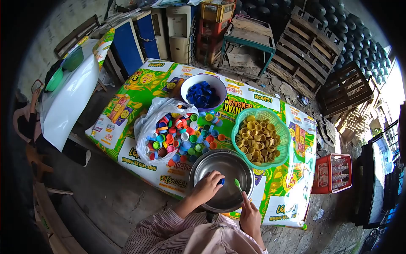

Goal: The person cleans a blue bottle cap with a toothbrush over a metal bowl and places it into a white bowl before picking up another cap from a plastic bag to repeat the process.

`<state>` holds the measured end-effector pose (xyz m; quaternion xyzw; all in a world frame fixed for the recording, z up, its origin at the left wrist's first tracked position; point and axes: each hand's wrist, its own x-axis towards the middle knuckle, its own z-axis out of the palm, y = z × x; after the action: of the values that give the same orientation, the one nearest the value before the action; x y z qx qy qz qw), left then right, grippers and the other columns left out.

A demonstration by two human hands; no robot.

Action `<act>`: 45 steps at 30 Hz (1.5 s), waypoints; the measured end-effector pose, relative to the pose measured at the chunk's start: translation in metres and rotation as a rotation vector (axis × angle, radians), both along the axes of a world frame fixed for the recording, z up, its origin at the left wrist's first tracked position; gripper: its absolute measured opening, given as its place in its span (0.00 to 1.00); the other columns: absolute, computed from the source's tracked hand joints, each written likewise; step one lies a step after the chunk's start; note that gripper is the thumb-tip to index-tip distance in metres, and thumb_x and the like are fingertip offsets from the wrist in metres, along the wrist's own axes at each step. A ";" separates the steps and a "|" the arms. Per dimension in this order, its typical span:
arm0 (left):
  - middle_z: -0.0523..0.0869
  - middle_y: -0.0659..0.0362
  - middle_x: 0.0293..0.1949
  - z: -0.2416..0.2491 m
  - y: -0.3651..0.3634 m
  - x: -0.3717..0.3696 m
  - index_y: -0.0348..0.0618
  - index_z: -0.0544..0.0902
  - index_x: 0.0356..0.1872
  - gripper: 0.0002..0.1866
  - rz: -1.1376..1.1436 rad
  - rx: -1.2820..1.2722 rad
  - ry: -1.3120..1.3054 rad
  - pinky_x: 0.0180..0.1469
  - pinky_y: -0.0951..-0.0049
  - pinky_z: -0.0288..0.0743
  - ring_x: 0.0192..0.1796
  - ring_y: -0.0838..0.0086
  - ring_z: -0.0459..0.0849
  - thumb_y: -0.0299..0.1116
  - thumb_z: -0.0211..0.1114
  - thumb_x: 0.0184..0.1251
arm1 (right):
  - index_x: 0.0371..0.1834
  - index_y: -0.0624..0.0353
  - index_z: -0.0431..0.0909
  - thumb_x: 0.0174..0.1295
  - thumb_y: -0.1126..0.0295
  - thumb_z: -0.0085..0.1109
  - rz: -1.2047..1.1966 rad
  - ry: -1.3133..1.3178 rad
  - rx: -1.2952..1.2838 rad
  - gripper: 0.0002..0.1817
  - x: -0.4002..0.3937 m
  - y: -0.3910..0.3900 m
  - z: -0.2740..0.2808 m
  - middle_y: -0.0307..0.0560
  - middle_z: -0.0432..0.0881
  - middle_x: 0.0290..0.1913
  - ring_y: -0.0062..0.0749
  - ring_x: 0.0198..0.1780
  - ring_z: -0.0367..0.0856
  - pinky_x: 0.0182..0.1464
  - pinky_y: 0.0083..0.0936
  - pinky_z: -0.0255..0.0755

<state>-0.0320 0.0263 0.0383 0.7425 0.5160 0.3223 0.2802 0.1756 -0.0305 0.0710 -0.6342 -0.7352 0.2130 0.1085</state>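
Note:
My left hand (206, 186) is over the metal bowl (200, 160), its fingers closed round a dark blue bottle cap (221, 181). In my right hand (250, 216), at the bowl's right side, is a small tool with a light green end (237, 183); I cannot make out its kind. Beyond the bowl, a white plastic bag (144, 122) spills mixed coloured bottle caps (185, 136) onto the table. Yellow caps (257, 142) fill a green plastic basket (284, 127) on the right. Blue caps (202, 94) lie in a white bowl (221, 89) at the back.
A bright printed sheet covers the table (139, 163). A red crate (323, 171) stands to the right, wooden pallets (304, 51) and a small table (249, 31) behind. At the left, another person's hand (37, 86) is beside a white-covered table (72, 110) with green basins (55, 79).

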 end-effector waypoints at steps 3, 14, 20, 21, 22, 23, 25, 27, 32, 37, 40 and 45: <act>0.74 0.52 0.45 0.005 0.010 -0.004 0.37 0.71 0.49 0.16 0.102 0.032 -0.302 0.46 0.68 0.76 0.45 0.63 0.79 0.27 0.61 0.60 | 0.64 0.48 0.64 0.61 0.75 0.50 -0.027 0.139 0.142 0.26 0.002 -0.001 -0.002 0.52 0.78 0.30 0.46 0.23 0.77 0.23 0.36 0.69; 0.55 0.35 0.65 0.012 0.242 -0.102 0.34 0.46 0.67 0.40 0.545 0.017 -0.270 0.64 0.62 0.61 0.66 0.52 0.63 0.37 0.61 0.62 | 0.65 0.48 0.64 0.61 0.74 0.49 -0.003 0.195 0.107 0.26 -0.013 0.004 -0.006 0.52 0.77 0.28 0.46 0.24 0.78 0.25 0.38 0.70; 0.70 0.52 0.55 0.017 0.147 -0.094 0.41 0.68 0.55 0.21 0.439 0.174 -0.296 0.44 0.73 0.76 0.52 0.68 0.73 0.31 0.61 0.63 | 0.64 0.48 0.64 0.61 0.74 0.50 0.012 0.217 0.083 0.26 -0.010 0.008 -0.009 0.53 0.77 0.27 0.47 0.24 0.78 0.26 0.38 0.70; 0.75 0.56 0.46 0.005 0.130 -0.101 0.39 0.73 0.45 0.12 0.467 0.249 -0.255 0.35 0.79 0.75 0.43 0.75 0.76 0.28 0.60 0.62 | 0.64 0.48 0.64 0.61 0.74 0.50 0.035 0.222 0.083 0.26 -0.009 0.009 -0.009 0.54 0.77 0.26 0.47 0.24 0.78 0.26 0.38 0.70; 0.78 0.60 0.38 -0.001 0.116 -0.109 0.39 0.74 0.38 0.07 0.535 0.155 -0.330 0.31 0.79 0.71 0.37 0.77 0.77 0.28 0.60 0.62 | 0.64 0.49 0.64 0.60 0.75 0.50 0.057 0.228 0.083 0.26 -0.008 0.009 -0.009 0.54 0.77 0.26 0.47 0.24 0.78 0.26 0.39 0.70; 0.79 0.62 0.32 -0.006 0.101 -0.119 0.39 0.75 0.35 0.05 0.599 0.148 -0.281 0.31 0.78 0.70 0.35 0.77 0.77 0.28 0.60 0.61 | 0.64 0.49 0.64 0.60 0.75 0.50 0.061 0.230 0.076 0.26 -0.008 0.009 -0.009 0.54 0.77 0.26 0.47 0.24 0.78 0.26 0.39 0.70; 0.78 0.57 0.30 -0.022 0.091 -0.149 0.39 0.75 0.33 0.04 0.666 0.307 -0.014 0.37 0.71 0.70 0.35 0.69 0.77 0.25 0.60 0.58 | 0.64 0.48 0.64 0.60 0.75 0.50 0.079 0.233 0.055 0.27 -0.006 0.009 -0.010 0.54 0.77 0.26 0.48 0.24 0.78 0.26 0.39 0.70; 0.78 0.54 0.32 -0.029 0.089 -0.175 0.39 0.75 0.33 0.05 0.683 0.344 0.187 0.42 0.66 0.70 0.38 0.62 0.77 0.25 0.60 0.56 | 0.64 0.48 0.64 0.59 0.75 0.50 0.087 0.238 0.057 0.27 -0.005 0.008 -0.013 0.54 0.77 0.26 0.47 0.23 0.77 0.26 0.39 0.70; 0.77 0.53 0.41 -0.035 0.102 -0.204 0.41 0.76 0.37 0.10 0.822 0.225 0.346 0.46 0.62 0.71 0.44 0.57 0.76 0.30 0.63 0.54 | 0.65 0.47 0.63 0.59 0.75 0.51 0.135 0.251 0.062 0.28 -0.007 0.009 -0.012 0.52 0.77 0.26 0.47 0.22 0.77 0.25 0.39 0.70; 0.78 0.54 0.37 -0.036 0.112 -0.202 0.43 0.75 0.36 0.12 0.842 0.134 0.407 0.44 0.63 0.72 0.43 0.59 0.78 0.32 0.67 0.51 | 0.65 0.45 0.63 0.59 0.76 0.51 0.139 0.264 0.080 0.29 -0.008 0.009 -0.013 0.52 0.77 0.25 0.47 0.22 0.76 0.25 0.40 0.69; 0.78 0.55 0.37 -0.039 0.111 -0.203 0.44 0.74 0.34 0.13 0.801 0.087 0.267 0.44 0.62 0.72 0.43 0.58 0.77 0.30 0.69 0.48 | 0.65 0.45 0.63 0.58 0.76 0.51 0.135 0.271 0.090 0.29 -0.008 0.009 -0.012 0.52 0.77 0.25 0.47 0.22 0.76 0.25 0.40 0.69; 0.78 0.54 0.35 -0.035 0.106 -0.205 0.42 0.74 0.32 0.13 0.727 0.074 0.235 0.42 0.64 0.72 0.42 0.58 0.77 0.26 0.69 0.46 | 0.65 0.45 0.63 0.58 0.76 0.52 0.137 0.284 0.095 0.29 -0.006 0.011 -0.009 0.53 0.77 0.26 0.48 0.22 0.77 0.25 0.40 0.70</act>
<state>-0.2372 0.1323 0.0038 0.5523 0.7624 0.3318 0.0597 0.1692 -0.0200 0.0622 -0.5402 -0.7634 0.2723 0.2263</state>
